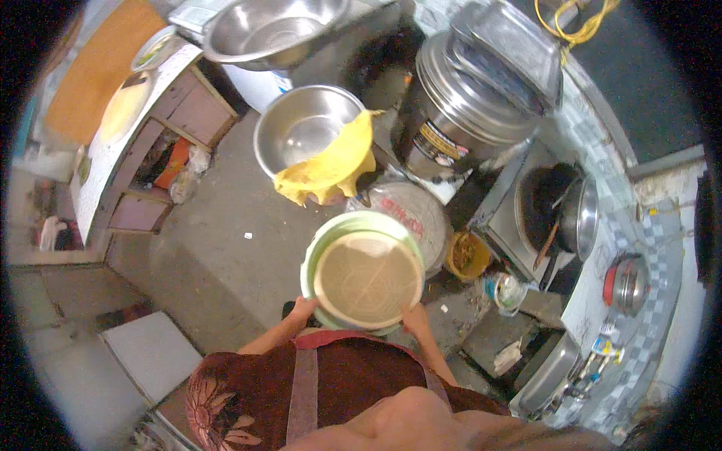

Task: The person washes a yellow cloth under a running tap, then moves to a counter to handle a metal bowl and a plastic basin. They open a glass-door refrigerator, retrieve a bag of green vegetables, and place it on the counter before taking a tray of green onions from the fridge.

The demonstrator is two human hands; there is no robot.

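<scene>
A pale green plastic tub (312,265) is held at waist height between my two hands, with a cloudy beige liquid (369,279) inside. My left hand (303,311) grips its near left rim, and my right hand (414,318) its near right rim. Just beyond the tub stands a steel basin (299,127). A yellow cloth (333,163) hangs over the basin's near right side, its lower edge ragged. Partly behind the tub's right side is a round lid or container wrapped in clear plastic (431,225), bearing red writing.
A large steel pot (437,144) with stacked lids stands at the upper right, a wide steel bowl (225,48) at the top. To the right are a yellow bucket (469,256), a small white bucket (506,293) and a counter with a dark pan. A white-topped cabinet (163,84) lies left.
</scene>
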